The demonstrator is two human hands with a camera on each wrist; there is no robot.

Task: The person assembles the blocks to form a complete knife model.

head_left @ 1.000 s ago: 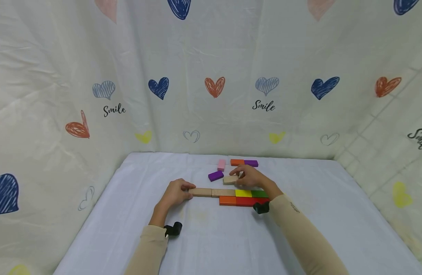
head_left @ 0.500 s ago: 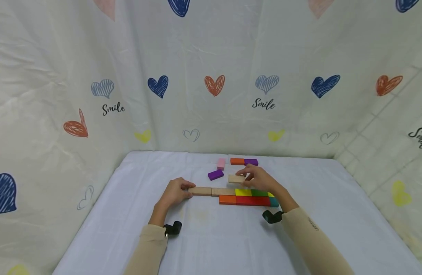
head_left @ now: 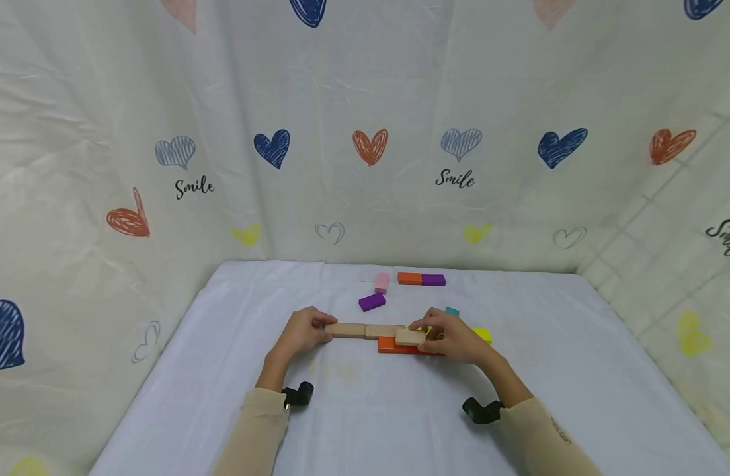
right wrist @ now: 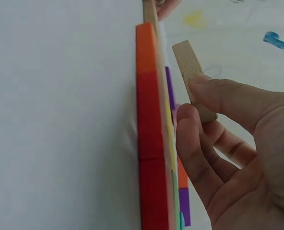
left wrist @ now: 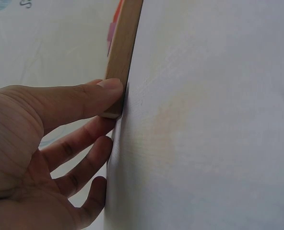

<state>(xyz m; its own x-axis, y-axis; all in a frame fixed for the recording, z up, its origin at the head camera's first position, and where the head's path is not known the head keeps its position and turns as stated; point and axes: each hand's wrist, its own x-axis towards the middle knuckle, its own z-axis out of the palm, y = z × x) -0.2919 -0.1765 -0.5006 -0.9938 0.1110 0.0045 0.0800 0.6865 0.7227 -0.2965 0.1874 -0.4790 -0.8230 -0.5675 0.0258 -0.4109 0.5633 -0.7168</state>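
With thumb and finger, my left hand pinches the left end of a plain wooden block, which lies end to end with a second plain block. My right hand holds another plain block between thumb and fingers. In the right wrist view this block stands raised over the row and tilted. From the head it overlaps the orange block and the row behind it. Red blocks continue the front row past the orange one. Part of a yellow block shows right of my right hand; that hand hides other blocks.
Behind the rows lie a tilted purple block and a pink block. Farther back, an orange block touches a purple one. A teal block peeks out behind my right hand. A patterned curtain borders the white-covered table.
My right hand has carried the plain block from behind the rows, first rightward, then toward me over the front row. My left hand keeps its place at the row's left end.
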